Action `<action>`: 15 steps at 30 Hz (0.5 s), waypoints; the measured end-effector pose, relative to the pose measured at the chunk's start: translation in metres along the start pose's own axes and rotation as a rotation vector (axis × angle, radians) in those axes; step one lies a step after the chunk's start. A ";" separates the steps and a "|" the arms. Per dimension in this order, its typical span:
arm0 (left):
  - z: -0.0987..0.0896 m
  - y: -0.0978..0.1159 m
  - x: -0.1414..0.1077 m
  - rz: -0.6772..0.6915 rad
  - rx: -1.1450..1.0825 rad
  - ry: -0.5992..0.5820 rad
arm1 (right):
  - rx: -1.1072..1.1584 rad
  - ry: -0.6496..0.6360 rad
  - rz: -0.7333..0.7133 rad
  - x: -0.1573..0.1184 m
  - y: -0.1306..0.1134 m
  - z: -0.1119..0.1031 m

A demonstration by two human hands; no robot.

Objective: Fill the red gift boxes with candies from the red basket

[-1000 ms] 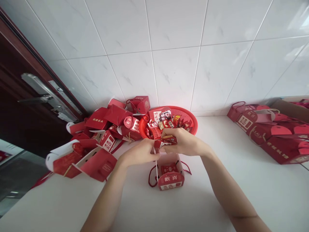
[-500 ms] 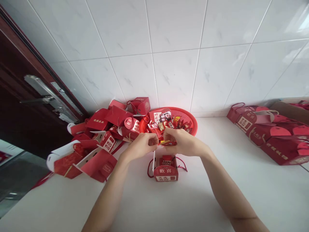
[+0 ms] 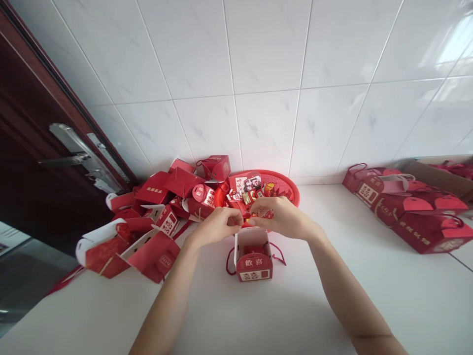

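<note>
An open red gift box with pale Chinese characters stands on the table in front of me, its cord handles spread to both sides and red items inside. My left hand is above its far left edge, fingers curled towards the thumb; anything between them is too small to make out. My right hand hovers over the far right edge, thumb and fingers apart, nothing visible in it. Right behind both hands is a red plastic basket holding wrapped sweets, some hidden by my right hand.
A heap of open red gift boxes lies on the left. Closed red boxes stand in rows at the right, beside a brown carton. A tiled wall bounds the table behind; a dark door is at the left.
The wrapped sweet that was between my hands is no longer seen there. My right fingers have parted. The items visible inside the box look different, and the view has shifted slightly.
</note>
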State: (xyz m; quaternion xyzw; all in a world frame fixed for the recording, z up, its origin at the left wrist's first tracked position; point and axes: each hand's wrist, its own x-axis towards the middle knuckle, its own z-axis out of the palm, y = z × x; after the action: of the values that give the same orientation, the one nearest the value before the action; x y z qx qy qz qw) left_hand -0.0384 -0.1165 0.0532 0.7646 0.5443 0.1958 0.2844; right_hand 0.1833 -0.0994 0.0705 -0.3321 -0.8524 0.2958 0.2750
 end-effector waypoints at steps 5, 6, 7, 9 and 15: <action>-0.004 -0.001 -0.001 0.037 0.032 -0.066 | -0.025 -0.045 0.005 -0.018 0.003 -0.010; -0.005 -0.002 -0.001 0.062 0.047 -0.076 | -0.063 -0.088 -0.005 -0.023 0.004 -0.008; -0.005 -0.002 -0.001 0.091 0.067 -0.086 | -0.100 -0.141 -0.016 -0.027 0.004 -0.006; -0.005 -0.003 -0.001 0.139 0.122 -0.107 | -0.164 -0.241 -0.022 -0.036 0.005 -0.001; -0.002 0.002 -0.007 0.105 0.221 -0.199 | -0.217 -0.295 0.005 -0.060 0.009 0.018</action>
State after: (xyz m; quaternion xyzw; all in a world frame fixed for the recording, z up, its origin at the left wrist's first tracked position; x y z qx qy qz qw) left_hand -0.0408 -0.1225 0.0560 0.8342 0.4910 0.0726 0.2404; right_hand 0.2122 -0.1434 0.0361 -0.3151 -0.9095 0.2484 0.1087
